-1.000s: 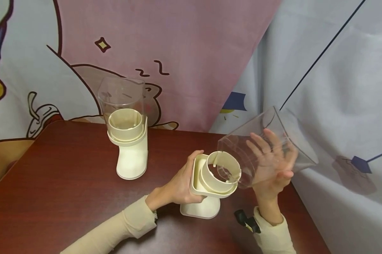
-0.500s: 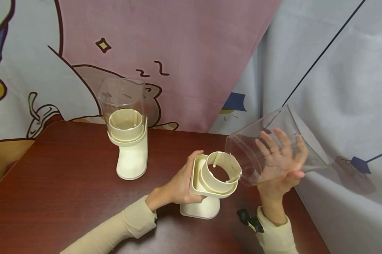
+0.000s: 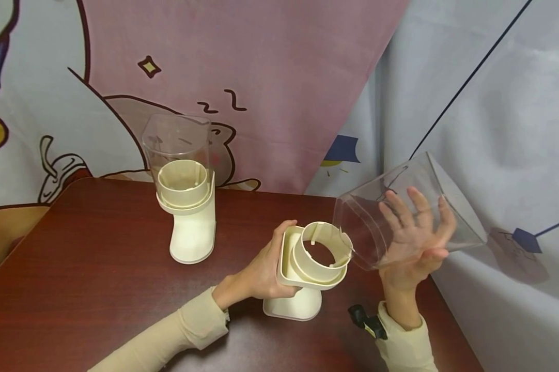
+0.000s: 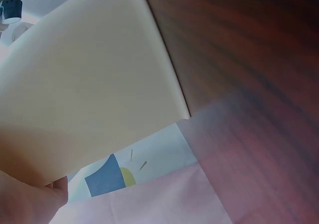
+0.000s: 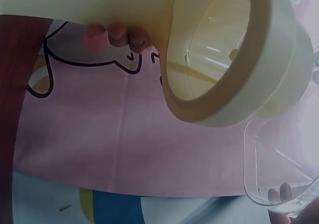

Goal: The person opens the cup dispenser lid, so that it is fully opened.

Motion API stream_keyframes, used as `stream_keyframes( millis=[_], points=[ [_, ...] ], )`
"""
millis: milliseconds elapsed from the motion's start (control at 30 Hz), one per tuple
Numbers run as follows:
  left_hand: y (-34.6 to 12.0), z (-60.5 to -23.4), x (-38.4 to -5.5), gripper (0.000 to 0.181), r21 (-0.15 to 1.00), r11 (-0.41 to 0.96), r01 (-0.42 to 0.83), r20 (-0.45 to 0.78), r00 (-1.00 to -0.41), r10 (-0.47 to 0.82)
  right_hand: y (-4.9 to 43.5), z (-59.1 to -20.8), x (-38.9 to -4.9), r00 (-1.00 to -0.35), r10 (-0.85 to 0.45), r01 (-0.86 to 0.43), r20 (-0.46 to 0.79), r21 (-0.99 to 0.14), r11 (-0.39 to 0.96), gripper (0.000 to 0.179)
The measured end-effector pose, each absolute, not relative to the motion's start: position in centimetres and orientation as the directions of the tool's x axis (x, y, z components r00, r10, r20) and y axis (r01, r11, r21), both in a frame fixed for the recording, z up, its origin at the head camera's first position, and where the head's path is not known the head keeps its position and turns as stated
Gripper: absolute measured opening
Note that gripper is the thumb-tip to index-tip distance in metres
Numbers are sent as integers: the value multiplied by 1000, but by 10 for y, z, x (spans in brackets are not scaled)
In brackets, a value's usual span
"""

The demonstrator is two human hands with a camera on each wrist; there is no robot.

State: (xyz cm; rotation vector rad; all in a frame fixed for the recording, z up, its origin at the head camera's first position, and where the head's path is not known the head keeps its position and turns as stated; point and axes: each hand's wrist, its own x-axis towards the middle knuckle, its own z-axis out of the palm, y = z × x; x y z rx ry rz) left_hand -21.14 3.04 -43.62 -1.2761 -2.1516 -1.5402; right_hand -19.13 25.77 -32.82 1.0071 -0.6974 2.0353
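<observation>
My left hand [image 3: 270, 268] grips the side of a cream plastic stand [image 3: 292, 304], whose round collar [image 3: 303, 261] leans to the right. In the left wrist view the stand's broad smooth surface [image 4: 89, 79] fills much of the picture, with part of the hand [image 4: 30, 199] at its lower corner. My right hand [image 3: 412, 243] holds a clear plastic container [image 3: 363, 217] tilted in the air, its fingers showing through the wall. The container's lower end is close to the collar; whether they touch I cannot tell. Fingertips [image 5: 118, 34] of the left hand show under the stand in the right wrist view.
A matching cream stand [image 3: 193, 237] with a clear container [image 3: 177, 134] on top stands upright at the back left of the dark red table [image 3: 98, 289]. Patterned curtains hang behind [image 3: 279, 103] and to the right [image 3: 502, 155].
My right hand and the clear container have moved right, away from the middle of the collar. The left hand and its stand have stayed in place.
</observation>
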Motion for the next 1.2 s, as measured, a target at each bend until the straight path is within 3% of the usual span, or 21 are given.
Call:
stream_keyframes(
  millis=[233, 633, 1200],
  points=[
    [30, -436, -211, 123, 673, 87, 734, 595, -608, 525, 256, -326, -191, -410, 422, -821, 808, -126, -556, 95],
    [30, -436, -212, 123, 670, 82, 738, 601, -604, 524, 254, -325, -189, -431, 489, -886, 758, -253, -388, 99],
    [30, -436, -212, 123, 671, 78, 738, 603, -604, 521, 255, -318, -187, -457, 631, -888, 627, -358, -288, 132]
  ],
)
